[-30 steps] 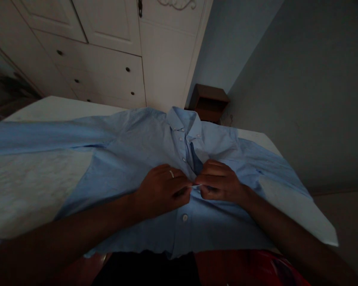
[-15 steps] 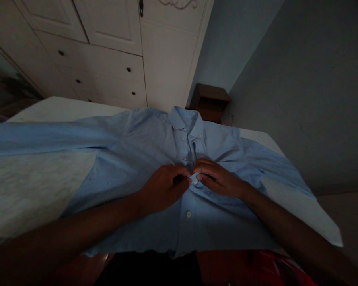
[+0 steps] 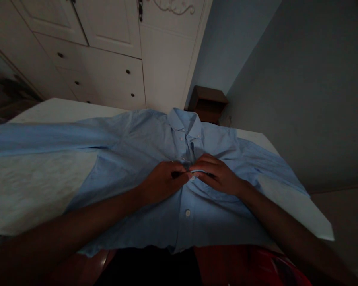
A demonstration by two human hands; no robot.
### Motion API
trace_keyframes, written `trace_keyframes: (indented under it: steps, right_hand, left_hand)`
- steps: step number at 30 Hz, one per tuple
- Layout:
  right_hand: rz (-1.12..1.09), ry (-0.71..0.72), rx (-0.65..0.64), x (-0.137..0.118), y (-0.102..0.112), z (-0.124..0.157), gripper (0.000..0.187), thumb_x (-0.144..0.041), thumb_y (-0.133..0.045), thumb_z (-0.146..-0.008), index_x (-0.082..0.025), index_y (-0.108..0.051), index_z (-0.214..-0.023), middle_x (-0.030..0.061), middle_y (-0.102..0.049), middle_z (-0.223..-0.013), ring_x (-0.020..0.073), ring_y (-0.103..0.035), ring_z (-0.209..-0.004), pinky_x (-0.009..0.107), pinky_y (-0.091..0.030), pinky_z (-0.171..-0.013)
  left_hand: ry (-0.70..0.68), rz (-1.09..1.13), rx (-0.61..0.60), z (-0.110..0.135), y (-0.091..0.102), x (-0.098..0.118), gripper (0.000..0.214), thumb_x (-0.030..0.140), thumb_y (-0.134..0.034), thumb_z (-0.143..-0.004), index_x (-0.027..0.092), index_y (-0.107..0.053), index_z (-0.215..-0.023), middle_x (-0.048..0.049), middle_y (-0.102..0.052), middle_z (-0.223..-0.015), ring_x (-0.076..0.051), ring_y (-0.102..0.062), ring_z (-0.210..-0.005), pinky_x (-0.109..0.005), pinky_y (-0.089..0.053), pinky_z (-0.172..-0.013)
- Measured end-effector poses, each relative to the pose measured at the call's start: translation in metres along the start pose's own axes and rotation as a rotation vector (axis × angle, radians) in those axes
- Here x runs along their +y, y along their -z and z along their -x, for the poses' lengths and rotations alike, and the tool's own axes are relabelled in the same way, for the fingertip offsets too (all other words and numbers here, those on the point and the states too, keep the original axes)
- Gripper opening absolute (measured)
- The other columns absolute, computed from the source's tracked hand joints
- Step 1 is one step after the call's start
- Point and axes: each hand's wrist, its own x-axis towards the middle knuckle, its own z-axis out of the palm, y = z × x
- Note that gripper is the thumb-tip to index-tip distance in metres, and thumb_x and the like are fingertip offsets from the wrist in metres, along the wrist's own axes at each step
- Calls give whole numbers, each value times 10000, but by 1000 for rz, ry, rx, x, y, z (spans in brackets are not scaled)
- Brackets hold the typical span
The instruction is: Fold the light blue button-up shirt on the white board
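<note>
A light blue button-up shirt [image 3: 131, 159] lies spread face up on a white table [image 3: 32, 186], collar away from me and sleeves out to both sides. My left hand [image 3: 162, 182] pinches the left edge of the shirt's front placket at mid chest. My right hand [image 3: 217, 174] meets it from the right, fingers pressed on the other edge of the placket. Fingertips of both hands touch over a button. One white button [image 3: 187, 213] shows fastened below my hands, and others run up to the collar [image 3: 185, 121].
White cupboards with small dark knobs [image 3: 107, 67] stand behind the table. A brown wooden stand [image 3: 209, 103] sits in the far corner by a grey wall. Red fabric [image 3: 250, 266] shows below the table's near edge.
Both hands have moved a little up the placket toward the collar. The gap in the shirt front above them has become shorter.
</note>
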Motion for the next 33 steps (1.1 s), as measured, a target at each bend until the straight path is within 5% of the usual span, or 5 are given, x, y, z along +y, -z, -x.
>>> trace_keyframes:
  steps: [5,11,23,33]
  right_hand:
    - [101,85,172,-4,8,2,90,-257,-635,-859,-227,-665,-938,42,-573,-919,181,-552,-889,366,-438,-800]
    - [334,70,191,-11,5,4,134,-377,-708,-813,-250,-716,-855,22,-586,-937,179,-542,-907,386,-344,-841]
    - [332,-189,128,-30,-9,5,180,-365,-614,-888,-221,-723,-885,40,-567,-871,184,-484,-854,342,-343,-762]
    - [319,-125,145,-28,-8,6,97,-298,-649,-865,-209,-689,-864,33,-574,-875,178,-499,-851,342,-356,-773]
  left_hand:
    - [34,10,-7,0,1,-2,337,387,-478,-902,163,-624,-697,36,-536,-599,-97,-479,-566,-227,-364,-528]
    - [66,24,-18,-1,1,-2,349,392,-468,-894,163,-581,-655,42,-488,-578,-95,-453,-563,-228,-343,-538]
    - [52,-9,22,1,0,0,314,356,-475,-889,161,-617,-687,29,-548,-629,-103,-491,-602,-239,-356,-579]
    - [-18,-48,105,1,-1,-2,308,289,-516,-859,156,-569,-586,45,-479,-547,-82,-458,-536,-216,-324,-533]
